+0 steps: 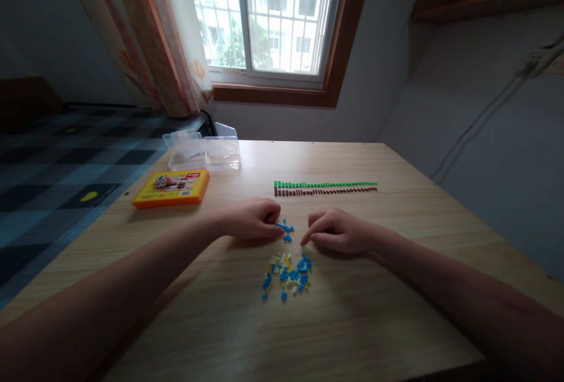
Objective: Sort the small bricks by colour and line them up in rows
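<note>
A pale wooden worktop [352,317] fills the lower and central frame. Left of it, a bed [88,153] wears a dark checked cover. A barred window [286,23] glows at top centre, with a patterned curtain [154,35] hanging on its left; a wooden shelf [489,3] juts into the upper right corner.

On the worktop's far left stand clear plastic containers [222,153], and just in front of them lies a yellow-orange box [174,188]. Both hands meet near the frame's centre, a narrow gap between them. The left hand [253,218] is curled, its fingertips at the blue bits; I can't tell whether it grips one. The right hand [337,230] has its index finger pointing down and the rest folded in; whether it holds anything I can't make out.

Right of centre, beyond the hands, a green row [324,186] of little pieces runs alongside a dark brown row [326,192]. A mixed pile [291,275] of blue, yellow and cream bricks sits below the hands. Smallest is a scatter of blue pieces [288,229] between them.
</note>
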Motion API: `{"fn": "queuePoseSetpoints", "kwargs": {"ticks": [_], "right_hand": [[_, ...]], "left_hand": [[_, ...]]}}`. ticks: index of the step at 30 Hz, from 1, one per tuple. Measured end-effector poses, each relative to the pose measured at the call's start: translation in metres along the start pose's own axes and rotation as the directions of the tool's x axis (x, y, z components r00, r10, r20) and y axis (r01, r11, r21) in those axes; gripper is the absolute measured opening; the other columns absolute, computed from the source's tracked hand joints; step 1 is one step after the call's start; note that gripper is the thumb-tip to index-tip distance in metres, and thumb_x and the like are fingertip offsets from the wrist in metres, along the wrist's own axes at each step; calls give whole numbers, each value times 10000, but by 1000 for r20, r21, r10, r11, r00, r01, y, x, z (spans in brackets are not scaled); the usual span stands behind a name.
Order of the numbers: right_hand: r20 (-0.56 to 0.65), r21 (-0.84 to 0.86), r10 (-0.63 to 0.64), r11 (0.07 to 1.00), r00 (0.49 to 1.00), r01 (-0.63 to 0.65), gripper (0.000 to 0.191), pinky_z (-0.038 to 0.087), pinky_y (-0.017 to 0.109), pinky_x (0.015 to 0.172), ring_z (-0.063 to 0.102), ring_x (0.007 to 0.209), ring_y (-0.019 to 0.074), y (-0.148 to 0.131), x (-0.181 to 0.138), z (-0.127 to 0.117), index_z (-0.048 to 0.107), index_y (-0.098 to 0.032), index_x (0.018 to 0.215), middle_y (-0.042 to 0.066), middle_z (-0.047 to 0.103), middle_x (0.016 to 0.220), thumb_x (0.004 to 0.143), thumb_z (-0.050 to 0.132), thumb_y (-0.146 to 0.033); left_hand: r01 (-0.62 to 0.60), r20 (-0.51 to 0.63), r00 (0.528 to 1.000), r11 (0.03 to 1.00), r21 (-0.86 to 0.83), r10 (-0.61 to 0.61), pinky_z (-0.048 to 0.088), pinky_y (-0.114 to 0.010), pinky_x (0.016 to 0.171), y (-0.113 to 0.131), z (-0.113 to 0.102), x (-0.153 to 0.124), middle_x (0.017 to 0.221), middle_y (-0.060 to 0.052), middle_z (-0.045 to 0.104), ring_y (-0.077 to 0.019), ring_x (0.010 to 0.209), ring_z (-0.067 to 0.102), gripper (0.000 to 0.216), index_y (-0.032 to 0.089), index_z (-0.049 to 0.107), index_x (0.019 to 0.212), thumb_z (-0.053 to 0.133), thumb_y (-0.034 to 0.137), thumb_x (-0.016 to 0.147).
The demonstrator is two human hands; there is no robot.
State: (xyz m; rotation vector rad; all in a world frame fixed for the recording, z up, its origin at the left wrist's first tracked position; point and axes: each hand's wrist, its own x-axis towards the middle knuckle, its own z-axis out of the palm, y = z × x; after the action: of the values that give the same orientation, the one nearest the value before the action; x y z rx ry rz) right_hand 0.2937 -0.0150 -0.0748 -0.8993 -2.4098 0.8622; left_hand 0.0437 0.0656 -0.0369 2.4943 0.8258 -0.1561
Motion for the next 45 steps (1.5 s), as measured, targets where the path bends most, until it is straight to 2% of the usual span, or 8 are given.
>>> {"fn": "queuePoseSetpoints", "kwargs": {"ticks": [6, 15, 22, 26, 29, 35, 41, 45], "right_hand": [[140, 83, -28, 996, 990, 17, 253, 456, 242, 725, 573, 718, 111, -6, -2, -7, 779, -184, 1081, 13, 602, 814, 943, 568, -210], [69, -67, -9, 998, 998, 14, 326, 415, 234, 659, 540, 666, 101, -9, -2, -4, 715, -230, 1236, 16, 591, 821, 973, 524, -205], [184, -48, -57, 997, 981, 67, 310, 426, 231, 686, 547, 684, 95, -11, -5, -5, 722, -249, 1224, 13, 600, 859, 951, 578, -214], [146, -101, 0, 995, 989, 15, 327, 419, 232, 662, 536, 661, 95, -10, -4, -4, 715, -263, 1234, 11, 602, 847, 951, 569, -190], [106, -62, -17, 998, 994, 24, 329, 426, 236, 667, 540, 670, 102, -7, -4, -5, 715, -248, 1234, 14, 586, 838, 958, 548, -184], [177, -40, -37, 998, 984, 44, 303, 424, 231, 673, 543, 670, 92, -10, -4, -5, 739, -250, 1190, 11, 603, 855, 935, 589, -187], [54, -84, 11, 996, 998, -6, 347, 403, 234, 648, 527, 653, 99, -8, -3, -2, 701, -260, 1256, 6, 578, 799, 966, 529, -178], [156, 38, -42, 999, 987, 36, 282, 418, 232, 647, 530, 640, 93, -4, -4, -7, 761, -194, 1146, 9, 582, 785, 951, 557, -210]], "left_hand": [[4, -2, 1000, 1000, -11, -4, 281, -292, 568, 0, 0, 0, 700, 10, 504, -141, 643, 410, 379, 210, 419, 693, 600, 521, 811], [4, -6, 1000, 1000, -26, -4, 279, -286, 562, -3, 2, 0, 695, 16, 491, -140, 639, 403, 389, 207, 427, 699, 597, 540, 808], [3, 1, 1000, 1000, -20, -3, 274, -286, 560, 1, -1, -2, 689, 17, 490, -139, 640, 402, 374, 206, 423, 691, 595, 518, 807], [20, 2, 1000, 1000, -22, -19, 275, -288, 557, 1, 0, -1, 684, 19, 489, -140, 636, 404, 370, 207, 427, 692, 599, 517, 802], [8, -7, 1000, 1000, -19, -8, 272, -289, 555, 1, 0, -1, 681, 17, 490, -140, 635, 400, 370, 209, 419, 685, 600, 508, 805], [6, -5, 1000, 1000, -24, -6, 280, -289, 557, 0, 0, -1, 687, 17, 490, -140, 640, 406, 363, 210, 414, 683, 603, 496, 803], [10, 7, 1000, 1000, -23, -10, 285, -292, 560, 0, 0, -1, 690, 18, 491, -140, 640, 410, 373, 210, 419, 692, 593, 519, 809], [33, 4, 999, 999, -15, -33, 273, -293, 558, 2, 0, -2, 697, 15, 501, -138, 639, 408, 359, 208, 426, 695, 607, 497, 807]]}}
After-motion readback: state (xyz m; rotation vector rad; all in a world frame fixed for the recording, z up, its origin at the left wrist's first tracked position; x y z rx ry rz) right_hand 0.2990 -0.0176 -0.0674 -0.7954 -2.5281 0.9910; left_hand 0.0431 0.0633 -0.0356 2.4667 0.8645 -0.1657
